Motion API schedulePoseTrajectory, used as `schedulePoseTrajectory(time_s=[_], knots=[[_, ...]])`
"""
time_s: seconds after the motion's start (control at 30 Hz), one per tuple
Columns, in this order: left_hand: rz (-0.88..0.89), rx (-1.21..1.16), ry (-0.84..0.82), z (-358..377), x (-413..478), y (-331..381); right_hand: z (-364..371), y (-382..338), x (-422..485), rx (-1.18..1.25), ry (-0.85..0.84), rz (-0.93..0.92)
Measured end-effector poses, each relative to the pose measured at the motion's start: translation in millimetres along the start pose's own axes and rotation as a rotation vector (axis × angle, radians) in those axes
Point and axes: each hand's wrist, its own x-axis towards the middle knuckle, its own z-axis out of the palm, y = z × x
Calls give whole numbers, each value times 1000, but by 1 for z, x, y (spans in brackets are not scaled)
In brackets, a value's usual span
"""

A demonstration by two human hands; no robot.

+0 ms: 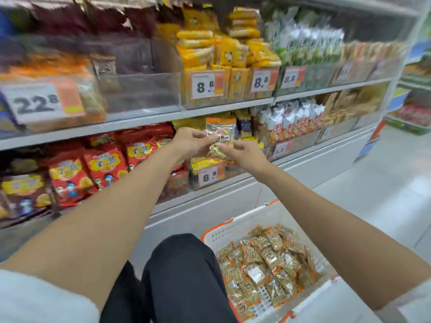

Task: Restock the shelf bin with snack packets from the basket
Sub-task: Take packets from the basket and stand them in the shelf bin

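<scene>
Both hands up at the lower shelf, gripping one snack packet (220,137) between them. Left hand (189,142) pinches the packet's left edge with fingers curled. Right hand (242,153) pinches its lower right part; how firmly, I cannot tell. Packet upright, clear-and-gold with an orange top, held in the air just above the shelf bin (198,180).

Bin: clear plastic on the lower shelf, with a price tag (208,177) reading 8.8 on its front. A few yellow-orange packs show inside. The hands cover its top.

Basket (229,230): white with orange trim, on the floor under the right forearm. Holds a heap of gold packets (268,264) like the held one.

Around: red snack bags (105,164) left of the bin, white-and-red bags (291,122) to its right, yellow packs (203,50) on the shelf above. A knee in dark trousers (182,264) sits just beside the basket.
</scene>
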Motion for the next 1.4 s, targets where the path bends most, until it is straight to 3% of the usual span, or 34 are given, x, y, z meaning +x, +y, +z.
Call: schedulePoseTrajectory(time_s=[0.17,0.37,0.63,0.83,1.07,1.23,1.4], knots=[[208,166,207,-54,-1,44,24,-69,19,-74,30,-99],[246,185,167,-109,-4,105,50,-131,58,-163,3,-227],[243,265,269,-203,47,139,102,-186,148,-214,-13,-269],[223,391,386,-282,107,142,144,-201,244,-273,-126,-255],[263,981,438,-338,171,111,198,-193,335,-716,-299,-129],[155,1210,405,-358,194,94,224,-172,365,-602,-426,-13],[155,1237,450,-356,195,87,229,-160,366,-600,-401,-81]])
